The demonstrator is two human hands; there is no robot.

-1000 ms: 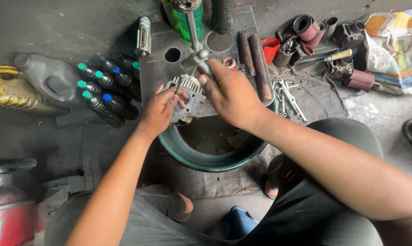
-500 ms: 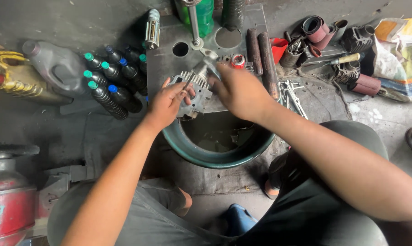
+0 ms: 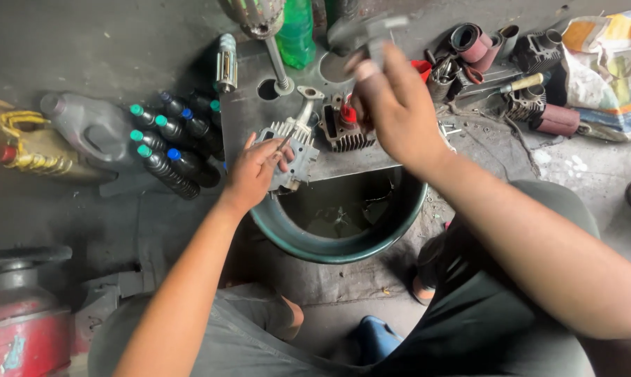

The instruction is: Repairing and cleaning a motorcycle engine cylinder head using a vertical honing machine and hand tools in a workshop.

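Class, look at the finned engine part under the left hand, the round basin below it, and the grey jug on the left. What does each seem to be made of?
Finned engine part: probably cast aluminium, dull silver-grey with thin cooling fins.
Round basin: likely plastic, with a smooth dark green rim; painted metal is possible.
Grey jug: plastic, with a matte moulded body and rounded shoulders.
The left hand rests on the engine part.

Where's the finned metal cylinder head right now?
Head view, centre-left: the finned cylinder head sits under the left hand on the metal plate, above the green basin.
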